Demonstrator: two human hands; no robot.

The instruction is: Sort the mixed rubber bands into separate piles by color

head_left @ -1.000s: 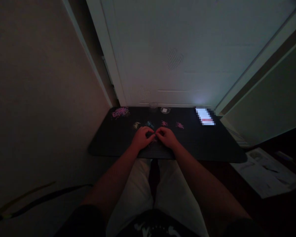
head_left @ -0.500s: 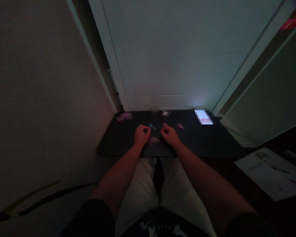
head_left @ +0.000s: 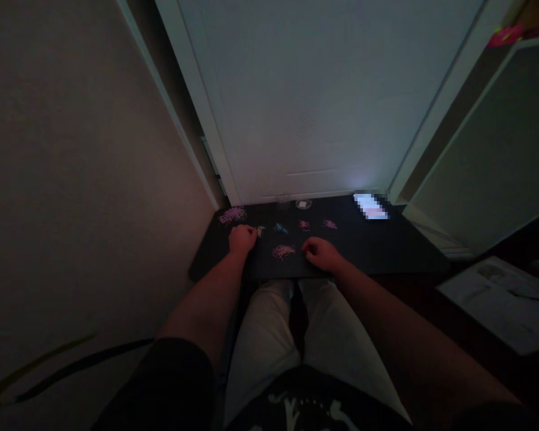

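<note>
My left hand (head_left: 243, 239) has its fingers pinched together at the edge of a small pale yellowish pile (head_left: 260, 230); what they hold, if anything, is too small to see. My right hand (head_left: 320, 252) rests with curled fingers just right of a larger pink pile (head_left: 284, 251), and its fingertips are too dark to read. Behind the hands lie a blue pile (head_left: 281, 228), a red-pink pile (head_left: 304, 225) and a purple-pink pile (head_left: 329, 224). A bigger pink and purple heap (head_left: 232, 215) sits at the back left of the black table (head_left: 377, 251).
A clear round lid (head_left: 303, 205) with a white square and a dim transparent container (head_left: 283, 203) stand at the back edge. A lit phone (head_left: 371, 206) lies at the back right. A white panel (head_left: 332, 108) rises behind the table. White sheet (head_left: 503, 302) lies lower right.
My left hand has moved left, beside the pale pile. My right hand has shifted right and slightly nearer, uncovering the red-pink pile. The camera view has shifted slightly.
</note>
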